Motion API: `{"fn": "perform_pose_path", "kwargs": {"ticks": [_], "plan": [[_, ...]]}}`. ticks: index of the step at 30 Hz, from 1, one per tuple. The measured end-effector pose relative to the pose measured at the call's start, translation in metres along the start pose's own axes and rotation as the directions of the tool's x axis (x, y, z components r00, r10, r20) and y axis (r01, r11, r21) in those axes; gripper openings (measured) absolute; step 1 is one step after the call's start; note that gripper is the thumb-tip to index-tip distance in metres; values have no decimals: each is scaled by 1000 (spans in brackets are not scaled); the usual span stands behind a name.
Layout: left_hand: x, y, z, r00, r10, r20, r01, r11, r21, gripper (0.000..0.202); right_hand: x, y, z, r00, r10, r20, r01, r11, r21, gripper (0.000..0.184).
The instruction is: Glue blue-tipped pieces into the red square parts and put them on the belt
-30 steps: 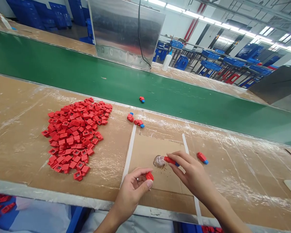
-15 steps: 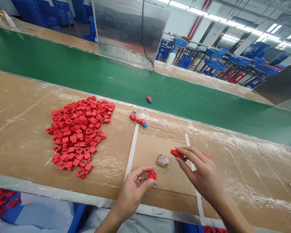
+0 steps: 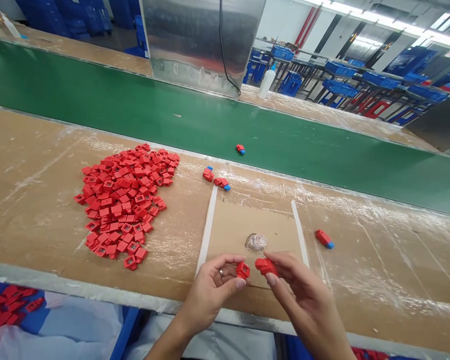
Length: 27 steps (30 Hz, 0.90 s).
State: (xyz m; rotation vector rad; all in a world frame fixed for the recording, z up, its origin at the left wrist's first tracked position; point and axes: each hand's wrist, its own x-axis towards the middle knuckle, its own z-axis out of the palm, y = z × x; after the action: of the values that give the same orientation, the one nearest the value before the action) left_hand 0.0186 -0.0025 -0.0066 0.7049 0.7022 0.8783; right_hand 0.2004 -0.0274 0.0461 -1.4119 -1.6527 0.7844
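Note:
My left hand (image 3: 210,292) pinches a small red square part (image 3: 243,270) between thumb and fingers. My right hand (image 3: 303,295) pinches a longer red piece (image 3: 266,266), held right beside the square part, the two almost touching. Both are just above the near edge of the cardboard-covered bench (image 3: 41,200). A small clear round dish (image 3: 256,242) sits on the cardboard just beyond the hands. A big heap of red square parts (image 3: 125,200) lies to the left.
Red-and-blue assembled pieces lie on the bench at the right (image 3: 324,238) and near the belt edge (image 3: 222,183), (image 3: 208,173); another rides the green conveyor belt (image 3: 240,149). A metal box (image 3: 198,40) stands beyond the belt. More red parts lie below the bench at left (image 3: 7,305).
My right hand drew the red piece back from the clear dish toward me and brought it next to the square part in my left hand. The left hand barely moved.

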Motion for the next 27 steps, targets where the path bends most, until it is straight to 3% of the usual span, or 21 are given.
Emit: {"fn": "perform_pose_path", "kwargs": {"ticks": [9, 17, 27], "plan": [[0, -1, 0, 999, 12, 37, -12, 1000, 1, 29, -9, 8, 13, 992, 123, 28, -126, 984, 123, 26], [0, 0, 1, 999, 16, 44, -17, 1000, 22, 30, -11, 10, 17, 999, 47, 26, -49, 998, 45, 23], [1, 3, 2, 998, 58, -15, -54, 980, 191, 23, -15, 18, 26, 994, -56, 89, 60, 997, -42, 21]]}}
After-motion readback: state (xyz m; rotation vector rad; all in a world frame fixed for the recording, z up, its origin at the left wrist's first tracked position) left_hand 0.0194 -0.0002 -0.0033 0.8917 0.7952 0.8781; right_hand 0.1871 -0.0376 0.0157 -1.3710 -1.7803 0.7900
